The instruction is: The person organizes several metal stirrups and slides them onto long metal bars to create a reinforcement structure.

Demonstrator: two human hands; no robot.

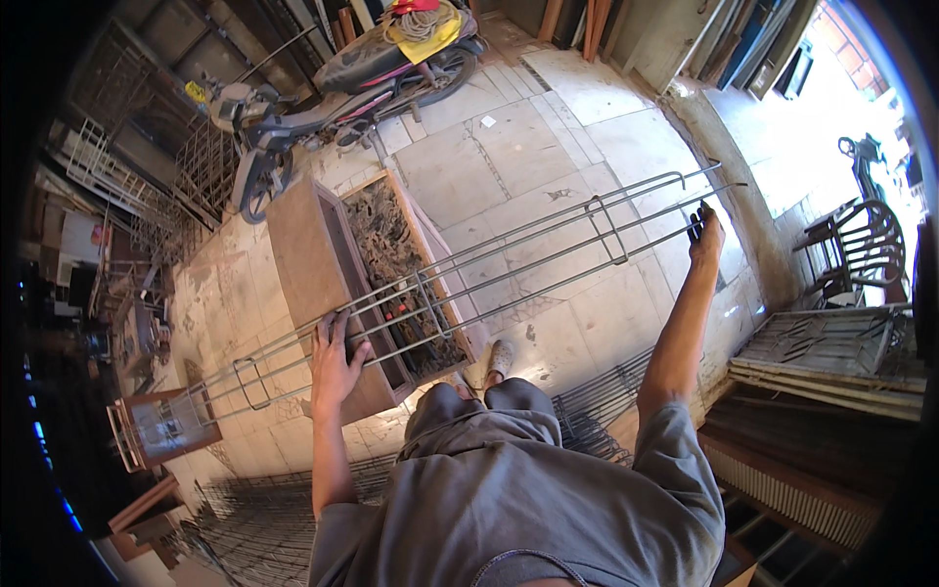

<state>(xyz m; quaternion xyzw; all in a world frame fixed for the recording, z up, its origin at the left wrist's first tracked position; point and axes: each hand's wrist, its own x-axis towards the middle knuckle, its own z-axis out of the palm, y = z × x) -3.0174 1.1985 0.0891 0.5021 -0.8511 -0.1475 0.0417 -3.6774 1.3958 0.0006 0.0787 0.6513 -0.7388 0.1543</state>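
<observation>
A long cage of thin steel rods slants across the view, with rectangular wire stirrups around the rods at intervals. It rests across a wooden box and reaches a small wooden stand at the far left. My left hand lies on the rods over the box, fingers and thumb apart. At the right end of the cage, my right hand has its fingers closed around the near rod's end. Something dark shows at those fingers; I cannot make out what.
Dark, clumped debris fills the box's open compartment. A motorbike stands beyond it. Bundled rods lie on the floor near me. At right are a dark chair and stacked panels. Wire frames lean at the left.
</observation>
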